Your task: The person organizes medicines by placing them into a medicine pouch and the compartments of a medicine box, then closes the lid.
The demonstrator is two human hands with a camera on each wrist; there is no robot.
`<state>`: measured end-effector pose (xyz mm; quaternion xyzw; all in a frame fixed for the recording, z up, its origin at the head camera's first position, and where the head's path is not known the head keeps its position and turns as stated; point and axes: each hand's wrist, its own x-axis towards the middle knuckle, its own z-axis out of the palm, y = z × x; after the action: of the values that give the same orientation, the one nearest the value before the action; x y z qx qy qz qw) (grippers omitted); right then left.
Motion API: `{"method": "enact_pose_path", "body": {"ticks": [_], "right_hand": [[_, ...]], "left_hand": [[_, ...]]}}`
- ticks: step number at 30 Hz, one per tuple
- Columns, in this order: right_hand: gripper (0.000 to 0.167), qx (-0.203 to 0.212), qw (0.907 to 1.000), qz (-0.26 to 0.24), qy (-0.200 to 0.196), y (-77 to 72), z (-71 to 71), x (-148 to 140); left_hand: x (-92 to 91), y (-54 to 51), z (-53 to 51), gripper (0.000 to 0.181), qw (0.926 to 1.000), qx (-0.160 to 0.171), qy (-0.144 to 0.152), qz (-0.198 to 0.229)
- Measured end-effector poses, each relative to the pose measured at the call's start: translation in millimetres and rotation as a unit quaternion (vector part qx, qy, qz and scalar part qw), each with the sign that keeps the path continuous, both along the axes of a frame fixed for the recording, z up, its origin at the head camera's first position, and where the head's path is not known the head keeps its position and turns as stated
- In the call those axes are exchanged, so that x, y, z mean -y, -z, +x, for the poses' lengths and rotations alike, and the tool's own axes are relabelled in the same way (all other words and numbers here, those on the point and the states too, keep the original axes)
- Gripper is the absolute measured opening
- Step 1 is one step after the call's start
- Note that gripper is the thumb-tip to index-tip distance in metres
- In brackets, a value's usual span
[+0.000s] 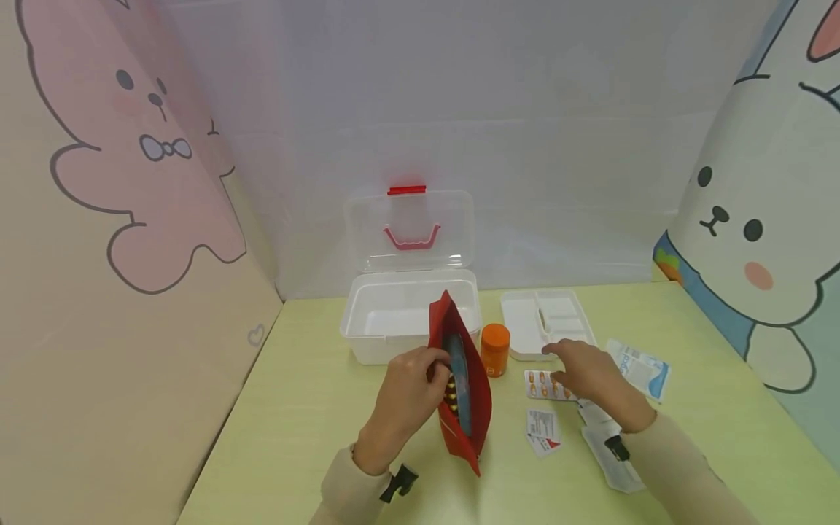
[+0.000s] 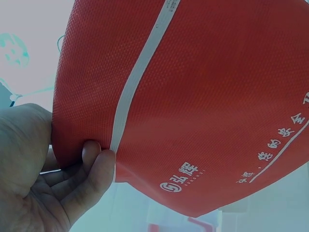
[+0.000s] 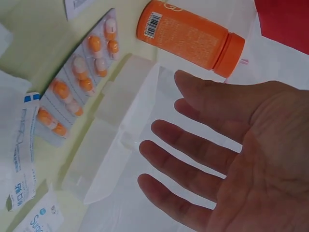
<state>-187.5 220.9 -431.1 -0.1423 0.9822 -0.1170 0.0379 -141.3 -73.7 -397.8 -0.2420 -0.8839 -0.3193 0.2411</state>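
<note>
My left hand (image 1: 410,386) grips the edge of a red fabric pouch (image 1: 482,397), held upright with its mouth gaping. Inside the pouch show a bluish flat packet (image 1: 459,375) and a strip with dark yellow bumps (image 1: 450,396). In the left wrist view, thumb and fingers pinch the pouch (image 2: 193,106) by one corner; white lettering runs across it. My right hand (image 1: 587,375) hovers palm down with spread fingers, holding nothing. It is near a blister pack of orange-and-white capsules (image 1: 539,385) and a white divided tray (image 1: 521,321).
A clear lidded box (image 1: 377,339) stands behind the pouch, its lid raised against the wall. Beside it is an orange bottle (image 1: 495,350). Small sachets (image 1: 542,424), a white-and-blue packet (image 1: 646,372) and a translucent plastic piece (image 1: 610,459) lie on the right.
</note>
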Motion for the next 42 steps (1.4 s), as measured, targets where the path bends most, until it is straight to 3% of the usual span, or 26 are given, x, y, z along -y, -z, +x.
{"method": "enact_pose_path", "body": {"ticks": [8,22,28,35,42], "right_hand": [[0.046,0.045,0.999,0.006,-0.003,17.4,-7.4,-4.3],[0.029,-0.041,0.9979,-0.006,-0.05,44.6,-12.9,-8.1],[0.016,-0.042,0.9973,-0.011,-0.059,51.1,-12.9,-8.2],[0.019,-0.046,0.9971,-0.006,-0.06,53.2,-15.7,-9.3],[0.032,-0.049,0.997,-0.002,-0.06,55.4,-16.8,-11.2]], "left_hand": [[0.7,-0.3,0.9,0.011,1.0,0.006,0.004,0.006],[2.1,-0.1,0.2,0.011,0.9999,0.008,0.007,0.006],[2.5,0.2,0.6,0.011,0.9998,0.016,0.007,0.008],[2.7,-0.9,1.5,0.012,0.9998,0.013,0.004,0.011],[3.4,-0.2,1.4,0.011,0.9999,0.011,-0.002,0.01]]}}
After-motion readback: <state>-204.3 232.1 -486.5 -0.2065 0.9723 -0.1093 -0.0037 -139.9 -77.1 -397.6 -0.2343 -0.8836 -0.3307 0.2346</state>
